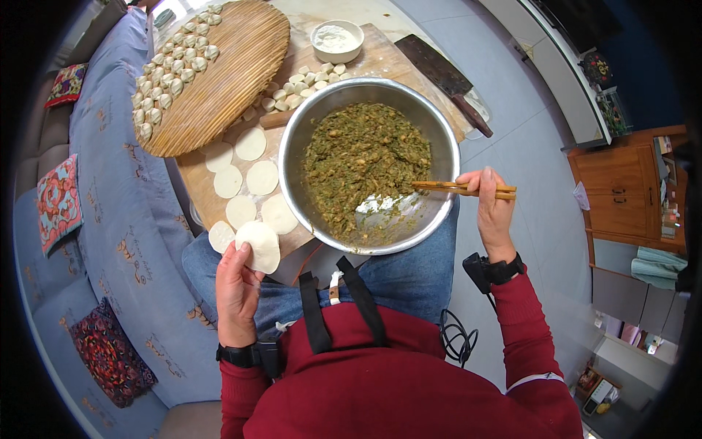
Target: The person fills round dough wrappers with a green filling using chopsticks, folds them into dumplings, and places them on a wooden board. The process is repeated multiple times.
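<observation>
A round dough wrapper [262,249] is pinched between the thumb and fingers of my left hand [237,291], just off the near left corner of the wooden board. My right hand [491,211] grips a pair of wooden chopsticks [463,188], whose tips reach into the minced green-brown filling [367,159]. That filling sits in a large stainless steel bowl [289,189], with bare metal showing at its near right side. More flat wrappers [262,177] lie on the board to the left of the bowl, some overlapping.
A round woven straw tray [236,71] carries rows of folded dumplings [176,66]. Small dough pieces [296,88] and a partly hidden rolling pin [276,119] lie behind the bowl. A white bowl of flour [335,41] and a cleaver [436,68] are on the wooden board [378,52].
</observation>
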A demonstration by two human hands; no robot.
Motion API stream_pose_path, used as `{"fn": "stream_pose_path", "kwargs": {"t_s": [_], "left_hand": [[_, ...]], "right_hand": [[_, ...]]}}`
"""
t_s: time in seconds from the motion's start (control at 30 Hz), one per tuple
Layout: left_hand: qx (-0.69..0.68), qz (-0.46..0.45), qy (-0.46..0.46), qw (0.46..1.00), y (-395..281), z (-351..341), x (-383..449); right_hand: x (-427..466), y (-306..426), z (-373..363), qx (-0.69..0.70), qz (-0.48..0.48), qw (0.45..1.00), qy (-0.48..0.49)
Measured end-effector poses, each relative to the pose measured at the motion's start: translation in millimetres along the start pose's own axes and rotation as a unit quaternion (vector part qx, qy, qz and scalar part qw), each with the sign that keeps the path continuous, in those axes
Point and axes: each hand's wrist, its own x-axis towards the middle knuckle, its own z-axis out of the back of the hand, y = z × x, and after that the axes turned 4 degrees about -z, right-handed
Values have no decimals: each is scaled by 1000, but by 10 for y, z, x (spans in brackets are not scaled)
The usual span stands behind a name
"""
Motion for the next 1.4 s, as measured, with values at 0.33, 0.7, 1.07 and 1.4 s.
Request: {"fn": "stream_pose_path", "kwargs": {"t_s": [0.33,0.7,1.07,1.4], "left_hand": [[9,6,14,1000,-40,-72,-28],[-3,133,191,973,-158,-696,-49],[-113,187,225,950,5,-1043,-67],[-163,154,184,957,150,-989,10]], "right_hand": [[-68,-178,104,182,-155,967,-83],[-254,301,103,381,-177,904,-74],[-747,1164,106,16,307,934,183],[-712,1406,168,-78,346,876,328]]}}
